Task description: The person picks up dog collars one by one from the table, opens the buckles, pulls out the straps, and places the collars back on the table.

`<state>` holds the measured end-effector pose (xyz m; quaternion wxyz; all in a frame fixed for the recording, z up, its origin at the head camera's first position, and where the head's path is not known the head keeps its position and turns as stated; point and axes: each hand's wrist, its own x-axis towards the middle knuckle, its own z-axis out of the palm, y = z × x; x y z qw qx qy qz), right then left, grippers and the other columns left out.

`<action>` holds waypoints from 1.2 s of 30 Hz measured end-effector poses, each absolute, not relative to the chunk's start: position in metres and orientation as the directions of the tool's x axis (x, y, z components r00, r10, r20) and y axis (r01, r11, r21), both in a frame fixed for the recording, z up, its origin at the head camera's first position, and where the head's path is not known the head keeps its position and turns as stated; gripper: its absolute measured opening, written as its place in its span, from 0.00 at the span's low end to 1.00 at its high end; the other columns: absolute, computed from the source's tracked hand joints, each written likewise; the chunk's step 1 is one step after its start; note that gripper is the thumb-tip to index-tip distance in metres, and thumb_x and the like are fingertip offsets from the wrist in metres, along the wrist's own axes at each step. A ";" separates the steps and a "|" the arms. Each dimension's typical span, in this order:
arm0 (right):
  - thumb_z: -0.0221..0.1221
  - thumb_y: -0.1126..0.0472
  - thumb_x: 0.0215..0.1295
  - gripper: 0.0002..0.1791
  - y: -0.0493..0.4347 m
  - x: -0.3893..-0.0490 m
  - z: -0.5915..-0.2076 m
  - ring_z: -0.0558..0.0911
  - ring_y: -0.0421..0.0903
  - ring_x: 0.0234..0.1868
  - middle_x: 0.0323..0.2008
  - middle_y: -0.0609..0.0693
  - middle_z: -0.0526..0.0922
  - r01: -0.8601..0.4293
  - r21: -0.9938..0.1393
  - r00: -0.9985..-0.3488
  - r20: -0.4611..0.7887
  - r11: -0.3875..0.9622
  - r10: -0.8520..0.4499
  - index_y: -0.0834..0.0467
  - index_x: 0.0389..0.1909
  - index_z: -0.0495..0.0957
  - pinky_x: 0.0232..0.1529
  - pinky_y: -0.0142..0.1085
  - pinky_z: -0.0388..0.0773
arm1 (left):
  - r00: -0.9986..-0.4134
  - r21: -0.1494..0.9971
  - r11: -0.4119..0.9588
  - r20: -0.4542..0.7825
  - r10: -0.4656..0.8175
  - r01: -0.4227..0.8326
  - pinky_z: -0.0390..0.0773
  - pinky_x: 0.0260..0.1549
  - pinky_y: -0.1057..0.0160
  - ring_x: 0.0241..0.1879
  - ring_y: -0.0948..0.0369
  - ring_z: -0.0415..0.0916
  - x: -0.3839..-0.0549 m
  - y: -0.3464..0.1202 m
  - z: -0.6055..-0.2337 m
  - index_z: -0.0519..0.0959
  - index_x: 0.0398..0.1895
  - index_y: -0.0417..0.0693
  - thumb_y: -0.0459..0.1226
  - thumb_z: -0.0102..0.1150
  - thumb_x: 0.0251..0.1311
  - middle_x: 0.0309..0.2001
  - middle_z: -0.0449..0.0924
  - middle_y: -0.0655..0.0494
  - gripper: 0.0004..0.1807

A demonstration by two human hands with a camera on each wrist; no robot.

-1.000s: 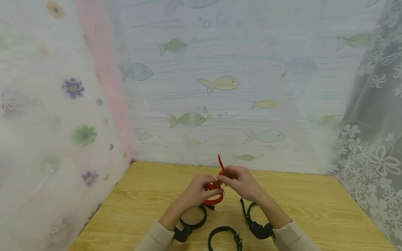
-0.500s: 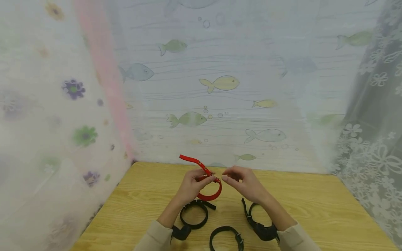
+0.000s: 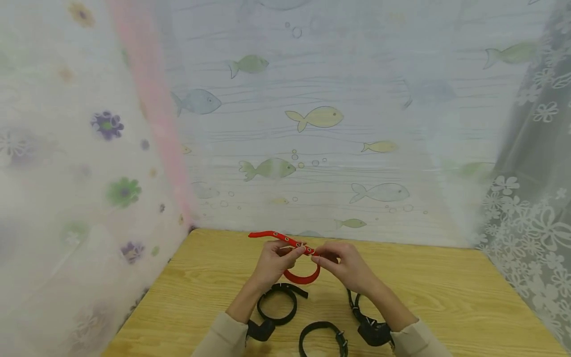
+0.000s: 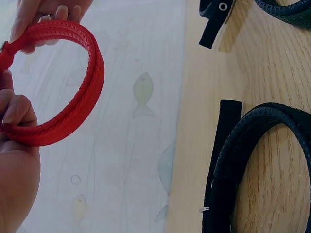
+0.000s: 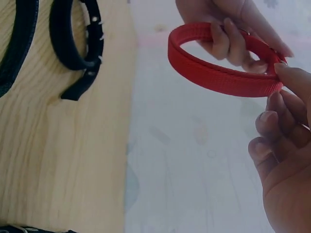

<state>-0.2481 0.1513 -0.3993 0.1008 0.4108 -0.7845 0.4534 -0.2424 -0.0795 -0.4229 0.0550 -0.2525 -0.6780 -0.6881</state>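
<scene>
A red collar [image 3: 302,279] with metal eyelets is held up above the table, its strap looped into a ring. Its free end [image 3: 263,234] sticks out to the left past my left hand [image 3: 269,265], whose thumb and fingers pinch the strap by the buckle. My right hand [image 3: 345,265] pinches the collar at the right of the buckle. In the left wrist view the smooth loop [image 4: 95,82] hangs between both hands. The right wrist view shows my right thumb [image 5: 294,80] on the strap close to the buckle, which the fingers partly hide.
Three dark collars lie on the wooden table [image 3: 214,277]: one with its tail [image 3: 298,290] out at the left, one at the front [image 3: 318,324], one at the right [image 3: 355,310] partly behind my forearm. A fish-patterned curtain [image 3: 321,148] hangs behind the table.
The red strap's free end has swung from upright near the right hand over to the left, and lower. The right hand let go of it, then took hold beside the buckle.
</scene>
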 end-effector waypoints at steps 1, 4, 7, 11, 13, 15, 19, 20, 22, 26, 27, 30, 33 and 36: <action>0.62 0.62 0.73 0.06 0.152 -0.247 -0.399 0.68 0.38 0.23 0.27 0.41 0.79 -0.742 -0.621 -0.637 0.536 0.252 -0.554 0.50 0.43 0.86 0.24 0.31 0.67 | -0.874 0.911 -0.063 0.409 0.263 0.408 0.66 0.24 0.67 0.21 0.67 0.61 -0.241 -0.080 -0.422 0.86 0.50 0.34 0.34 0.63 0.71 0.28 0.82 0.61 0.12; 0.63 0.61 0.73 0.05 0.154 -0.245 -0.397 0.69 0.37 0.23 0.28 0.41 0.80 -0.753 -0.606 -0.627 0.546 0.255 -0.556 0.49 0.43 0.86 0.25 0.31 0.68 | -0.889 0.924 -0.027 0.375 0.262 0.382 0.79 0.34 0.64 0.33 0.64 0.76 -0.237 -0.080 -0.422 0.87 0.50 0.37 0.36 0.65 0.69 0.41 0.88 0.56 0.12; 0.63 0.61 0.72 0.05 0.156 -0.243 -0.396 0.69 0.37 0.24 0.29 0.42 0.81 -0.767 -0.591 -0.613 0.559 0.251 -0.558 0.48 0.42 0.86 0.25 0.31 0.68 | -0.894 0.929 -0.007 0.358 0.271 0.370 0.83 0.41 0.57 0.41 0.57 0.80 -0.232 -0.080 -0.422 0.87 0.50 0.40 0.36 0.66 0.68 0.44 0.88 0.47 0.12; 0.64 0.63 0.71 0.06 0.159 -0.241 -0.397 0.69 0.37 0.24 0.29 0.44 0.82 -0.790 -0.570 -0.584 0.585 0.228 -0.562 0.49 0.41 0.86 0.24 0.31 0.69 | -0.897 0.934 -0.023 0.350 0.271 0.357 0.82 0.40 0.57 0.39 0.59 0.77 -0.229 -0.079 -0.423 0.87 0.50 0.39 0.37 0.67 0.68 0.44 0.87 0.43 0.12; 0.64 0.64 0.71 0.06 0.160 -0.240 -0.397 0.69 0.37 0.23 0.29 0.44 0.82 -0.795 -0.565 -0.577 0.592 0.222 -0.563 0.49 0.42 0.86 0.24 0.31 0.68 | -0.900 0.934 -0.034 0.352 0.258 0.356 0.80 0.39 0.59 0.36 0.61 0.74 -0.228 -0.078 -0.425 0.87 0.48 0.38 0.37 0.67 0.68 0.40 0.87 0.48 0.12; 0.64 0.64 0.71 0.07 0.162 -0.239 -0.398 0.69 0.37 0.23 0.29 0.44 0.82 -0.797 -0.562 -0.574 0.593 0.221 -0.564 0.49 0.42 0.86 0.24 0.31 0.68 | -0.903 0.934 -0.048 0.354 0.245 0.353 0.80 0.38 0.60 0.34 0.62 0.73 -0.227 -0.077 -0.426 0.88 0.47 0.37 0.36 0.67 0.68 0.36 0.87 0.54 0.12; 0.64 0.63 0.71 0.07 0.167 -0.237 -0.399 0.69 0.36 0.24 0.28 0.41 0.82 -0.791 -0.566 -0.581 0.577 0.231 -0.574 0.49 0.43 0.87 0.24 0.31 0.69 | -0.911 0.939 -0.074 0.345 0.228 0.337 0.79 0.37 0.60 0.32 0.62 0.71 -0.223 -0.075 -0.428 0.88 0.45 0.38 0.36 0.67 0.67 0.33 0.85 0.60 0.10; 0.64 0.63 0.71 0.07 0.168 -0.236 -0.400 0.69 0.36 0.24 0.29 0.41 0.82 -0.789 -0.568 -0.582 0.571 0.233 -0.580 0.49 0.43 0.87 0.24 0.31 0.69 | -0.913 0.940 -0.079 0.340 0.225 0.331 0.79 0.37 0.60 0.32 0.62 0.71 -0.222 -0.074 -0.428 0.89 0.45 0.39 0.36 0.67 0.67 0.33 0.85 0.60 0.09; 0.63 0.62 0.72 0.06 0.171 -0.235 -0.400 0.70 0.36 0.24 0.30 0.40 0.83 -0.781 -0.581 -0.587 0.556 0.231 -0.589 0.48 0.43 0.87 0.24 0.31 0.70 | -0.922 0.946 -0.092 0.323 0.212 0.310 0.77 0.36 0.61 0.30 0.62 0.69 -0.220 -0.073 -0.428 0.89 0.43 0.43 0.37 0.67 0.68 0.29 0.82 0.60 0.08; 0.63 0.60 0.73 0.06 0.181 -0.235 -0.401 0.72 0.37 0.25 0.31 0.38 0.83 -0.769 -0.594 -0.597 0.531 0.239 -0.601 0.46 0.42 0.87 0.25 0.33 0.72 | -0.921 0.929 -0.170 0.356 0.159 0.330 0.64 0.29 0.64 0.23 0.61 0.57 -0.216 -0.075 -0.428 0.88 0.39 0.43 0.36 0.64 0.70 0.19 0.63 0.58 0.06; 0.63 0.60 0.73 0.06 0.183 -0.235 -0.402 0.73 0.37 0.25 0.31 0.38 0.83 -0.767 -0.596 -0.598 0.528 0.238 -0.603 0.46 0.41 0.87 0.25 0.33 0.73 | -0.916 0.920 -0.190 0.371 0.150 0.342 0.61 0.28 0.63 0.22 0.60 0.54 -0.215 -0.076 -0.427 0.87 0.38 0.43 0.35 0.63 0.71 0.19 0.58 0.57 0.06; 0.63 0.61 0.72 0.06 0.190 -0.234 -0.403 0.73 0.37 0.26 0.30 0.39 0.83 -0.764 -0.597 -0.600 0.518 0.244 -0.609 0.46 0.40 0.86 0.26 0.34 0.74 | -0.892 0.892 -0.231 0.427 0.148 0.389 0.56 0.27 0.62 0.21 0.59 0.49 -0.214 -0.078 -0.426 0.85 0.38 0.39 0.32 0.61 0.72 0.19 0.52 0.56 0.06; 0.63 0.61 0.73 0.05 0.190 -0.231 -0.401 0.73 0.37 0.27 0.30 0.40 0.83 -0.753 -0.608 -0.610 0.499 0.253 -0.615 0.47 0.41 0.86 0.28 0.33 0.73 | -0.900 0.904 -0.195 0.411 0.146 0.381 0.59 0.27 0.63 0.22 0.60 0.52 -0.210 -0.076 -0.424 0.86 0.39 0.37 0.33 0.63 0.71 0.18 0.59 0.59 0.06; 0.64 0.59 0.72 0.05 0.186 -0.228 -0.397 0.71 0.37 0.27 0.28 0.40 0.80 -0.750 -0.604 -0.618 0.497 0.268 -0.609 0.48 0.43 0.86 0.28 0.32 0.71 | -0.914 0.924 -0.139 0.375 0.153 0.356 0.66 0.29 0.65 0.24 0.62 0.59 -0.208 -0.073 -0.423 0.87 0.41 0.36 0.34 0.64 0.69 0.20 0.71 0.61 0.08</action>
